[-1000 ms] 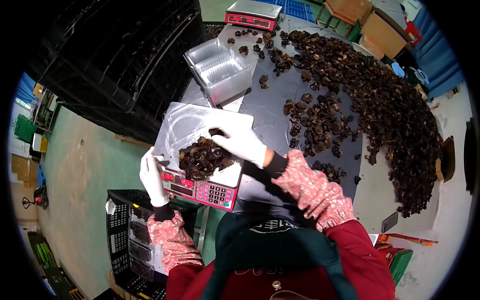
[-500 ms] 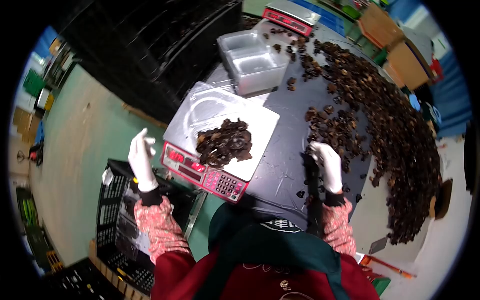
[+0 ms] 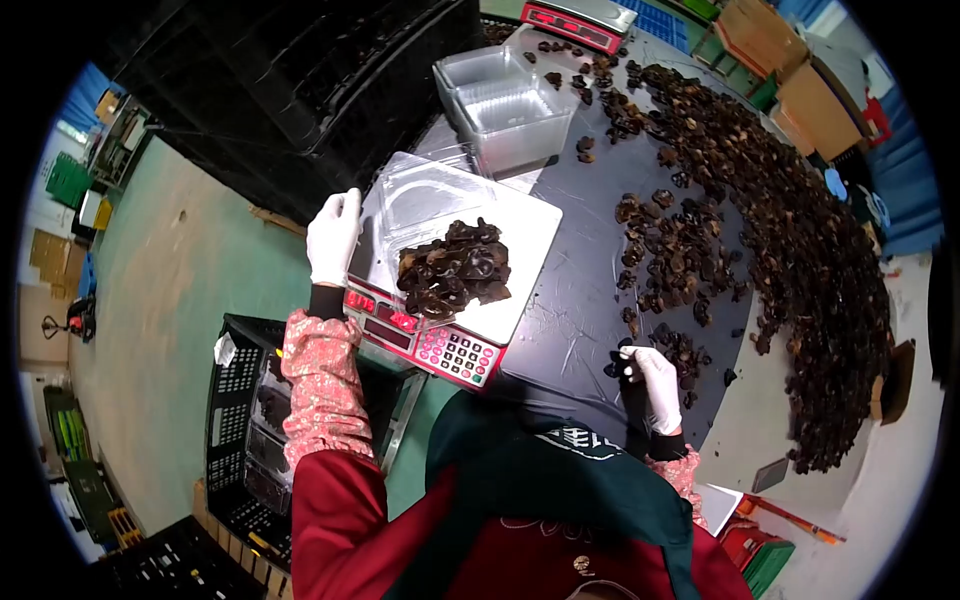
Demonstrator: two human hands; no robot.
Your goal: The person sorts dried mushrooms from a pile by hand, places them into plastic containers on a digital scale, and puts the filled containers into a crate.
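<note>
Two hands, neither grip certain: my left (image 3: pixel 334 237) has its fingers close together at the left edge of the weighing scale (image 3: pixel 528 240), and I can't tell if it's on the clear clamshell box (image 3: pixel 425 188) or just beside it; my right (image 3: pixel 656 385) is in a narrow pinch over dark scraps on the grey table (image 3: pixel 565 300), can't tell if one is caught. The box sits open on the pan, lid flap toward the tall black crates (image 3: pixel 270 100), with a mound of wood-ear-like fungus (image 3: pixel 455 268) in it. Risks: if my left leans on the flap or pan, the reading skews; flap snagging the crates would do the same. Mound looks high, so a tilt or knock could spill pieces onto the keypad. Box front sits close to the display; a nudge could cover it. Gloves could drag stray bits. Count: two scales, the second (image 3: pixel 570 30) at the far end; one open box; two side-by-side piles of clear trays (image 3: pixel 515 145), nested number unclear; one big fungus pile (image 3: pixel 800 240), one smaller heap (image 3: pixel 680 250), one small cluster (image 3: pixel 683 352) by my right, pieces uncountable; one perforated crate (image 3: pixel 228 400) with at least two filled boxes (image 3: pixel 268 450); one flat dark slab (image 3: pixel 770 474).
</note>
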